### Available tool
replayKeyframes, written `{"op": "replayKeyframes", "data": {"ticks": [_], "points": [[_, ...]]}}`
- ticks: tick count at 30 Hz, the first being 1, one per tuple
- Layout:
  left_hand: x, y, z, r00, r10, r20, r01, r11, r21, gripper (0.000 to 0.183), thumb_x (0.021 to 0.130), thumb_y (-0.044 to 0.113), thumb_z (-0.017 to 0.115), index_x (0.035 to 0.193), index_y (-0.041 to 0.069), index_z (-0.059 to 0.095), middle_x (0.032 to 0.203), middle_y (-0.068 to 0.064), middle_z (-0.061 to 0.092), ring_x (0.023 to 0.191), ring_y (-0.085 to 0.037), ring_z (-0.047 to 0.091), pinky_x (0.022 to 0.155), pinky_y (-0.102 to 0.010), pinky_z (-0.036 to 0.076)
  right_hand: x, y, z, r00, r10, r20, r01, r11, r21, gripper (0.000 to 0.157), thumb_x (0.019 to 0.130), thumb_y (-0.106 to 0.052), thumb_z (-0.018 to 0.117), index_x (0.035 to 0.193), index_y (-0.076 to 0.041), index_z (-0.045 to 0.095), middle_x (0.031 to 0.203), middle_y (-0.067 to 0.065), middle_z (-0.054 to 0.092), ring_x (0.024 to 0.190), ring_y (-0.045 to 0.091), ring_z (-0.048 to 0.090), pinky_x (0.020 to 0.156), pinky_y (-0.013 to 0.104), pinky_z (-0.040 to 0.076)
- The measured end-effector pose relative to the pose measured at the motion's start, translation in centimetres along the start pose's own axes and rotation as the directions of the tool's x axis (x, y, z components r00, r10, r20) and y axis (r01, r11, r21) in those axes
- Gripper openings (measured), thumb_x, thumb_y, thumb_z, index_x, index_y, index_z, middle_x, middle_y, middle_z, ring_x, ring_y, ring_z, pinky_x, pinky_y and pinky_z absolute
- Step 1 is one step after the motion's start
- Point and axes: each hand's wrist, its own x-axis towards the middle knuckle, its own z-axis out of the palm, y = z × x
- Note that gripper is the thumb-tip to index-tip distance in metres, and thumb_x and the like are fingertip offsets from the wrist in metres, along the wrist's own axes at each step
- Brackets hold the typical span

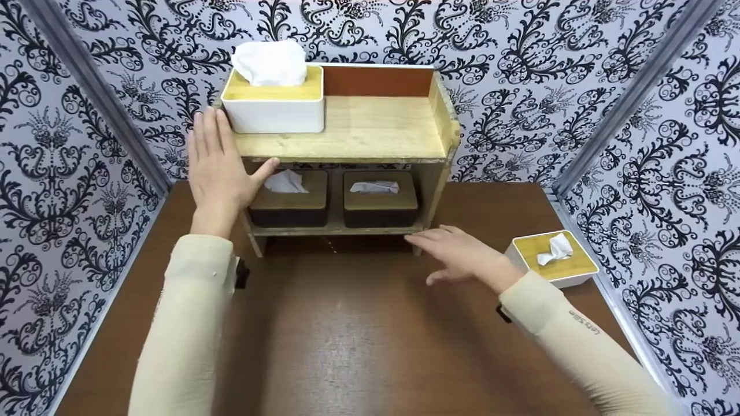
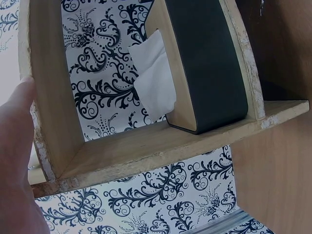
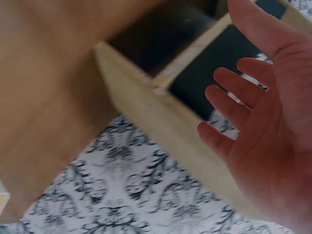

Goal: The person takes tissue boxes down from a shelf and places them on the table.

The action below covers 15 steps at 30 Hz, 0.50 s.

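Note:
A small wooden shelf (image 1: 381, 127) stands on the brown table. On its top board, at the left, sits a white tissue box (image 1: 272, 117) with a wooden lid and a tissue poking out. My left hand (image 1: 217, 173) lies with straight fingers against that box's left front corner, thumb over the shelf's front edge. Two dark tissue boxes with wooden lids, a left one (image 1: 295, 216) and a right one (image 1: 381, 218), fill the lower board. In front of the shelf's lower right side, my right hand (image 1: 462, 254) hovers over the table, fingers loosely extended, holding nothing.
A second white tissue box (image 1: 555, 254) with a wooden lid rests on the table (image 1: 335, 335) at the right, close to my right forearm. Patterned walls (image 1: 653, 144) with grey metal corner posts enclose the table at the back and both sides.

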Motion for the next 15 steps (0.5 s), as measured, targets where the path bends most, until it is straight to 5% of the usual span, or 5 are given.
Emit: {"op": "replayKeyframes", "data": {"ticks": [15], "points": [[0.0,0.0,0.1,1.000,0.006,-0.005,-0.006,1.000,0.012,0.118,0.083,0.081,0.040,0.154,0.006,-0.017,0.162,-0.012,-0.022,0.151,-0.029,-0.019,0.125,-0.045,-0.011,3.0,-4.5,-6.2,0.991,-0.103,-0.089,0.103,0.995,-0.011,0.089,0.082,-0.045,0.074,0.154,-0.018,0.030,0.155,0.005,0.040,0.144,0.023,0.036,0.123,0.050,0.021]]}}
